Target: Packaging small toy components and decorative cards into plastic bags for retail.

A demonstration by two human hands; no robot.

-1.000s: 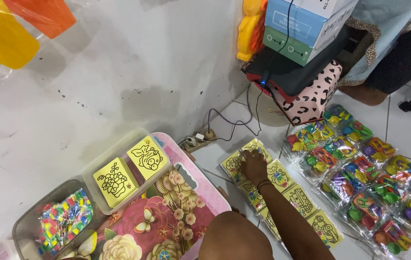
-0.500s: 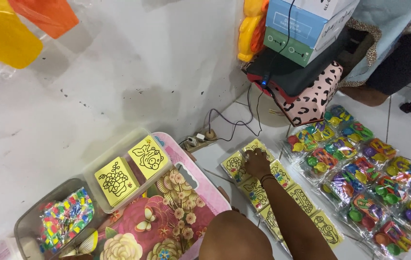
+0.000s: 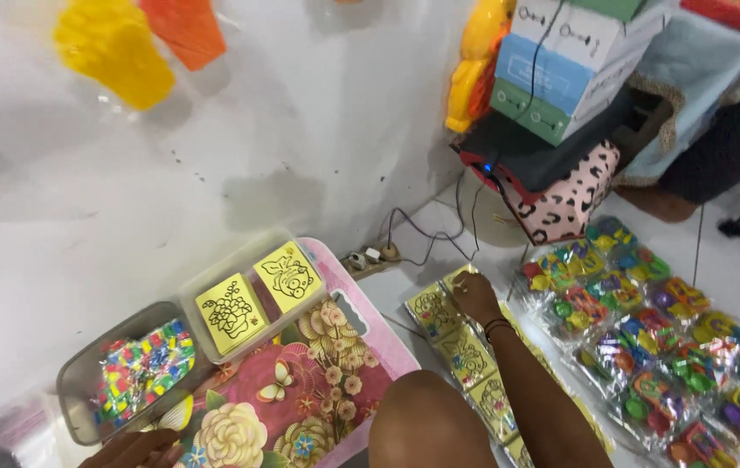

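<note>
The right hand (image 3: pixel 477 295) rested on the far end of a row of yellow picture cards (image 3: pixel 465 355) in clear sleeves, laid edge to edge on the white tiled floor (image 3: pixel 734 251) and running back toward the person. Its fingers were curled down over the top card, touching it; whether they pinched it or only pressed on it could not be told. A dark band sat at the wrist. The row probably lay flat and overlapping so each card could be reached in turn.

The left hand (image 3: pixel 132 449) showed only at the bottom edge, lying on the floral pink tray (image 3: pixel 301 390), fingers loosely spread and holding nothing visible.

On the tray's far-left corner stood a clear tub (image 3: pixel 257 290) with 2 more yellow cards, and beside it a grey tub (image 3: pixel 127 373) of mixed coloured bits. To the right of the row, packets of bright plastic toys (image 3: pixel 656 338) were spread over the floor. Cables (image 3: pixel 422 243) ran along the wall's foot
</note>
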